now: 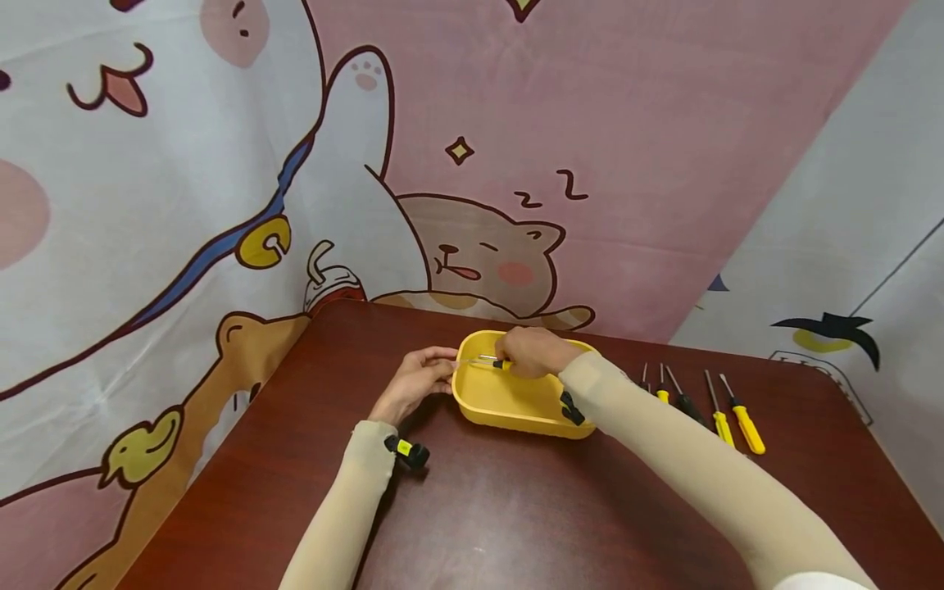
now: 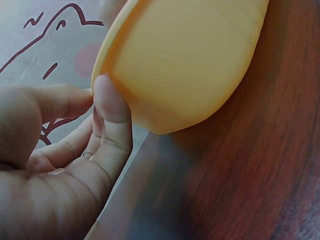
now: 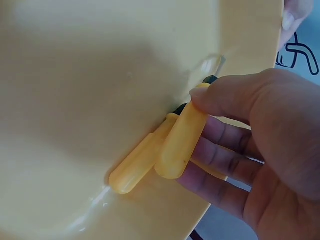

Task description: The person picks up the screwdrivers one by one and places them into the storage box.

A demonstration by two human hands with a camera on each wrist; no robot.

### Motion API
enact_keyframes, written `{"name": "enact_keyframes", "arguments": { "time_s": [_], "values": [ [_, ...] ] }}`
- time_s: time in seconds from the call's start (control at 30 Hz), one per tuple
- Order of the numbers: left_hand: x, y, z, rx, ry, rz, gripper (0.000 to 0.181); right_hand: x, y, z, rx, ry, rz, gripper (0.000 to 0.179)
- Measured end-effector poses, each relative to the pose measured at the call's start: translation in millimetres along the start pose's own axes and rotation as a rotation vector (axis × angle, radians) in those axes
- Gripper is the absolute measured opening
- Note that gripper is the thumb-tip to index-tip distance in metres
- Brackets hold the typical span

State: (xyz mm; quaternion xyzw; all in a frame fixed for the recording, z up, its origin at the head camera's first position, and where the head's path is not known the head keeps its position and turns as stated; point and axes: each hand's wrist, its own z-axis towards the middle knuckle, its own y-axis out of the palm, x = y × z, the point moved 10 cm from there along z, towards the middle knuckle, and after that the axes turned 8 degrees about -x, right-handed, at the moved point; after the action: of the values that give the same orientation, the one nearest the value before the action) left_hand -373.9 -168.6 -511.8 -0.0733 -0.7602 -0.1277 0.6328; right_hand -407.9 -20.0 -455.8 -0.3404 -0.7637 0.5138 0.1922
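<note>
A yellow plastic basin [image 1: 509,399] with rounded corners stands on the table. At its left end, my left hand [image 1: 416,382] pinches the rim between thumb and fingers; the left wrist view shows the thumb [image 2: 111,102] lying over the edge. My right hand [image 1: 537,352] reaches inside the basin near its far wall and holds a screwdriver [image 3: 182,140] by its yellow handle, the shaft pointing toward the left end. Close beside it, a second yellow-handled screwdriver [image 3: 135,172] lies along the basin's wall, its shaft mostly hidden behind the held one.
To the right of the basin, several screwdrivers lie on the dark red table [image 1: 472,508], among them one with a yellow handle [image 1: 748,426] and one with a black handle [image 1: 689,406]. The right forearm passes over their near side. A cartoon-printed cloth [image 1: 627,164] hangs behind the table.
</note>
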Motion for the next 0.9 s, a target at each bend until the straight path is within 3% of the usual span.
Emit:
{"name": "enact_keyframes", "arguments": {
  "time_s": [0.37, 0.6, 0.9],
  "values": [
    [-0.5, -0.5, 0.9, -0.007, 0.001, 0.002, 0.034, -2.2, 1.3, 2.0, 0.016, 0.018, -0.083, 0.007],
    [-0.5, 0.6, 1.5, -0.011, 0.003, -0.001, 0.034, -2.3, 2.1, 3.0, 0.032, 0.024, -0.169, 0.025],
    [-0.4, 0.4, 1.1, -0.009, 0.005, -0.002, 0.034, -1.6, 3.8, 9.7, 0.021, 0.027, -0.227, 0.025]
  ]
}}
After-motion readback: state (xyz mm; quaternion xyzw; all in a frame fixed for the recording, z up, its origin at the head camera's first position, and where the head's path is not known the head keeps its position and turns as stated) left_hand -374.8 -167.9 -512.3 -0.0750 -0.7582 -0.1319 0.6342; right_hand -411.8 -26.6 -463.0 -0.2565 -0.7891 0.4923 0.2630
